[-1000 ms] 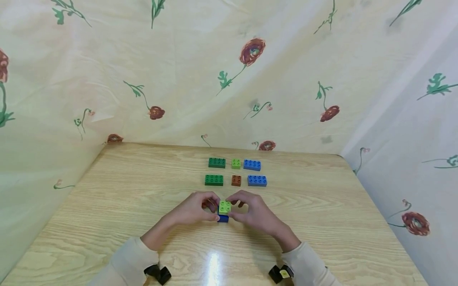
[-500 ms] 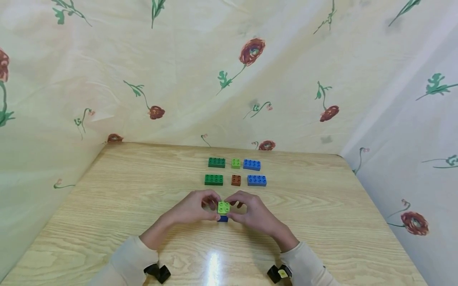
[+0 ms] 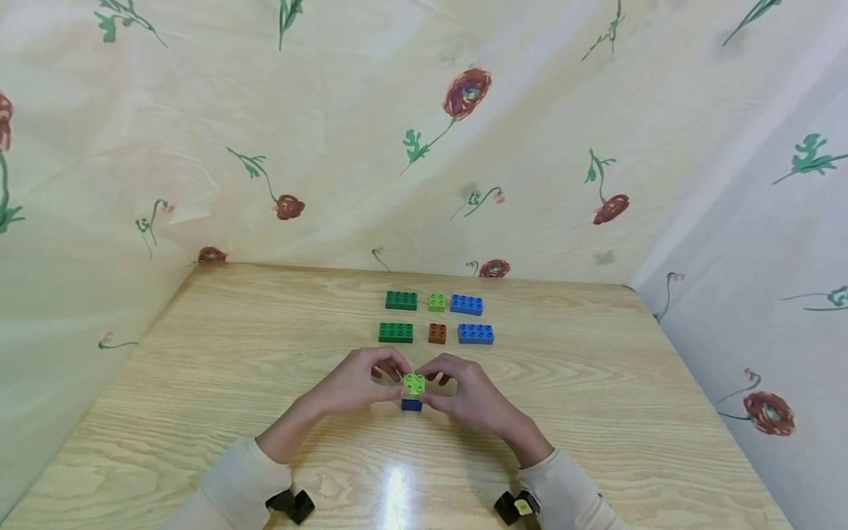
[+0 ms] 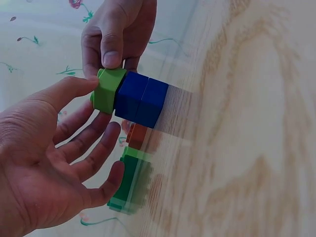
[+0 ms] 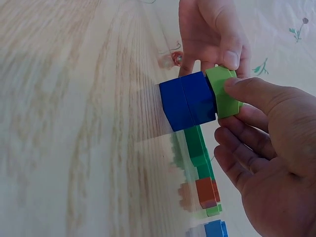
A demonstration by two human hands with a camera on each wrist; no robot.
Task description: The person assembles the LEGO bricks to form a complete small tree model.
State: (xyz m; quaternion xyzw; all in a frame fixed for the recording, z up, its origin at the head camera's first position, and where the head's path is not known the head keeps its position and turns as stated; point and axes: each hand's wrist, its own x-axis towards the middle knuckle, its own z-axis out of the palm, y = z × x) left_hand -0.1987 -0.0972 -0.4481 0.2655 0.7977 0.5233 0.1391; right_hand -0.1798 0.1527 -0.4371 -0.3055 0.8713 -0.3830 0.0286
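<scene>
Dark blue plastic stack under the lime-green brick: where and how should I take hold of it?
Probably by its flat side walls, low down, pinching from left and right: the dark blue plastic stack stands upright with those walls smooth and exposed, while the small lime-green studded plastic brick covers its top.

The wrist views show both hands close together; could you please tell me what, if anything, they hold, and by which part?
The left hand and right hand hold the light green brick by its sides, above the dark blue bricks.
</scene>
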